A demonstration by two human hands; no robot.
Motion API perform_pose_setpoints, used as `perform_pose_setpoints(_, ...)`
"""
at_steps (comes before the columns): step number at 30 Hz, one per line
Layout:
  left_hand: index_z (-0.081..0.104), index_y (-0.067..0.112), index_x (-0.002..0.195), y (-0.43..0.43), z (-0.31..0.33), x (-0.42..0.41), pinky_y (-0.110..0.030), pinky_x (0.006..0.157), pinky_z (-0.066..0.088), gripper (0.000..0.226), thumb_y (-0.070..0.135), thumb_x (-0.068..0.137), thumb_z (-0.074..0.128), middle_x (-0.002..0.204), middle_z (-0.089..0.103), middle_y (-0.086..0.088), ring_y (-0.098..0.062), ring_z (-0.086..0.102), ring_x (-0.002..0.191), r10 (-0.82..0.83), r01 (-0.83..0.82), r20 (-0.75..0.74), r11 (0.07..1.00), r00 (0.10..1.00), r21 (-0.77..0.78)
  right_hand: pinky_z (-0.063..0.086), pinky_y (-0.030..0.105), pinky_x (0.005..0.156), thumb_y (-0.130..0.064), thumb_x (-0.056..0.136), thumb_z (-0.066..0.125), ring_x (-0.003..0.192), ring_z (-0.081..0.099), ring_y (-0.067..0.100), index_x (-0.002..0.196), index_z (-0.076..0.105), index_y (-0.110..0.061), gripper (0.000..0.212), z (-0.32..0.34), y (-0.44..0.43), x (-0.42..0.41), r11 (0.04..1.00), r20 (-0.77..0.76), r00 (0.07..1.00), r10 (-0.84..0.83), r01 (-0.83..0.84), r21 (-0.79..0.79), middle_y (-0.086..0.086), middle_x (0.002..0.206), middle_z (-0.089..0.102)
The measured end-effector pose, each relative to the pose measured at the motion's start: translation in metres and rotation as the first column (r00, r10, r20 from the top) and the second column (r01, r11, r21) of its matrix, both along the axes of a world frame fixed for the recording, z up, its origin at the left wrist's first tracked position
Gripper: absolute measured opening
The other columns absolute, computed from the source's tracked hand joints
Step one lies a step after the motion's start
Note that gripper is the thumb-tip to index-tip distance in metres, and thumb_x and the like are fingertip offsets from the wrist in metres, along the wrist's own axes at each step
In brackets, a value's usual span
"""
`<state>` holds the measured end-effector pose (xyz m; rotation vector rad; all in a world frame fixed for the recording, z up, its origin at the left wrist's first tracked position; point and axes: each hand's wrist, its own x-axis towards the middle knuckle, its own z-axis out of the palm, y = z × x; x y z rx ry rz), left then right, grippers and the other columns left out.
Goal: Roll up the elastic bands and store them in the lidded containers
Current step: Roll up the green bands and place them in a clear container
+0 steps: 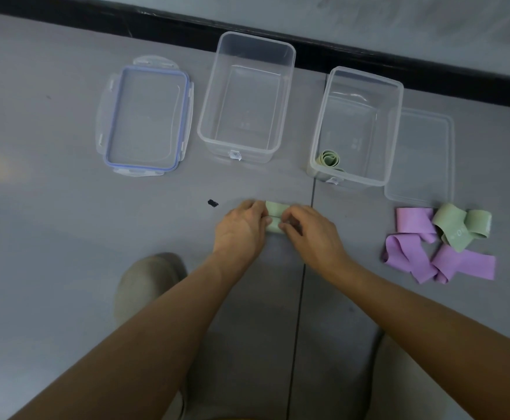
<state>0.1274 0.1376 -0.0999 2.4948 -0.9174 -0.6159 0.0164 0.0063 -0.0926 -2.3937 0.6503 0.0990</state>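
Floor, far row, left to right:
- clip lid [147,116] lying flat
- large box [217,86] standing just beside it
- small box [393,131] standing further right
- flat lid [420,156] lying just right of the small box

Roll [329,159] sitting in the small box's near left corner. Pile [438,244] lying before the flat lid. Band [273,216] lying before the boxes, left hand [241,228] and right hand [314,234] pinching it from either side.

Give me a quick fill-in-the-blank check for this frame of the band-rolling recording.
1. The left hand and right hand both pinch a pale ___ elastic band.
2. The blue-rimmed clip lid lies to the ___ of the larger clear plastic container.
3. The loose pile of flat bands at right mixes green with ___.
Missing words: green; left; purple.
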Motion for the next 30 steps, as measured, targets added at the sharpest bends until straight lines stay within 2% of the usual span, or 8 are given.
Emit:
perform_pose_setpoints(3, 0.061, 0.015, 0.099, -0.004, -0.001, -0.001, -0.039, 0.071, 0.046, 0.015, 0.029, 0.094, 0.055, 0.104, 0.057, -0.006, -0.032, 0.059, 0.085, 0.048, -0.047, 0.021, 0.998, 0.999, -0.04, 0.053, 0.041, 0.067, -0.036, 0.088, 0.066, 0.086, 0.062, 0.027, 0.114, 0.053, -0.023, 0.032, -0.003, -0.001, -0.004, 0.974, -0.085, 0.982, 0.166, -0.177, -0.141, -0.001, 0.113, 0.055)
perform_pose_setpoints(6, 0.062, 0.016, 0.1, -0.001, -0.003, -0.005, -0.04, 0.068, 0.048, 0.015, 0.028, 0.093, 0.056, 0.105, 0.058, -0.004, -0.033, 0.06, 0.083, -0.003, 0.008, 0.062, 0.996, 0.998, -0.093, 0.052, 0.042, 0.068, -0.034, 0.094, 0.059, 0.088, 0.063, 0.032, 0.118, 0.054, -0.021, 0.028, -0.005, -0.004, -0.002, 0.973, -0.088, 0.986, 0.139, -0.153, -0.174, 0.003, 0.114, 0.053)
perform_pose_setpoints(10, 0.059, 0.026, 0.125, 0.009, -0.01, -0.005, -0.039, 0.079, 0.052, 0.038, 0.029, 0.087, 0.064, 0.121, 0.056, 0.001, -0.028, 0.059, 0.095, -0.065, 0.071, 0.067, 0.994, 0.996, -0.082, 0.051, 0.04, 0.076, -0.037, 0.098, 0.052, 0.092, 0.061, 0.029, 0.119, 0.058, -0.023, 0.026, -0.001, -0.008, 0.009, 0.989, -0.106, 0.992, 0.074, -0.087, -0.122, 0.002, 0.111, 0.053)
perform_pose_setpoints(15, 0.063, 0.023, 0.123, -0.009, -0.008, 0.005, -0.041, 0.082, 0.051, 0.031, 0.03, 0.093, 0.057, 0.116, 0.056, -0.004, -0.029, 0.06, 0.095, 0.0, 0.0, -0.004, 0.998, 1.0, -0.068, 0.043, 0.031, 0.078, -0.029, 0.094, 0.059, 0.094, 0.058, 0.02, 0.111, 0.06, -0.019, 0.019, -0.003, -0.016, 0.019, 1.0, -0.084, 0.996, 0.014, -0.011, 0.028, -0.002, 0.112, 0.053)
perform_pose_setpoints(19, 0.06, 0.022, 0.12, -0.013, -0.004, 0.007, -0.04, 0.081, 0.05, 0.029, 0.025, 0.091, 0.06, 0.113, 0.06, -0.003, -0.027, 0.062, 0.096, 0.066, -0.071, -0.043, 0.992, 0.997, -0.109, 0.043, 0.031, 0.091, -0.022, 0.093, 0.061, 0.104, 0.057, 0.017, 0.129, 0.052, -0.021, 0.037, -0.003, -0.02, 0.03, 0.98, -0.108, 0.991, -0.077, 0.095, 0.172, 0.0, 0.119, 0.059)
perform_pose_setpoints(22, 0.061, 0.022, 0.115, -0.019, 0.0, 0.011, -0.035, 0.08, 0.047, 0.024, 0.025, 0.091, 0.06, 0.11, 0.059, -0.002, -0.025, 0.062, 0.095, 0.106, -0.113, -0.086, 0.99, 0.991, -0.085, 0.043, 0.033, 0.1, -0.021, 0.093, 0.062, 0.114, 0.057, 0.02, 0.132, 0.055, -0.018, 0.04, -0.003, -0.023, 0.035, 0.979, -0.14, 0.988, -0.063, 0.088, 0.184, 0.004, 0.129, 0.057)
perform_pose_setpoints(25, 0.063, 0.023, 0.114, -0.021, 0.0, 0.015, -0.025, 0.076, 0.038, 0.022, 0.027, 0.093, 0.059, 0.109, 0.058, -0.001, -0.021, 0.06, 0.096, 0.138, -0.147, -0.112, 0.986, 0.984, -0.077, 0.044, 0.034, 0.095, -0.022, 0.089, 0.065, 0.113, 0.055, 0.02, 0.127, 0.059, -0.02, 0.038, -0.005, -0.024, 0.032, 0.988, -0.147, 0.989, 0.018, 0.006, 0.156, 0.002, 0.124, 0.058)
perform_pose_setpoints(30, 0.062, 0.026, 0.121, -0.023, 0.0, 0.015, -0.028, 0.089, 0.042, 0.027, 0.03, 0.095, 0.055, 0.111, 0.062, -0.001, -0.02, 0.06, 0.101, 0.217, -0.23, -0.19, 0.972, 0.958, -0.051, 0.047, 0.034, 0.096, -0.019, 0.088, 0.068, 0.104, 0.059, 0.016, 0.125, 0.06, -0.023, 0.038, -0.004, -0.017, 0.032, 0.961, -0.07, 0.99, -0.126, 0.139, 0.241, -0.003, 0.119, 0.061)
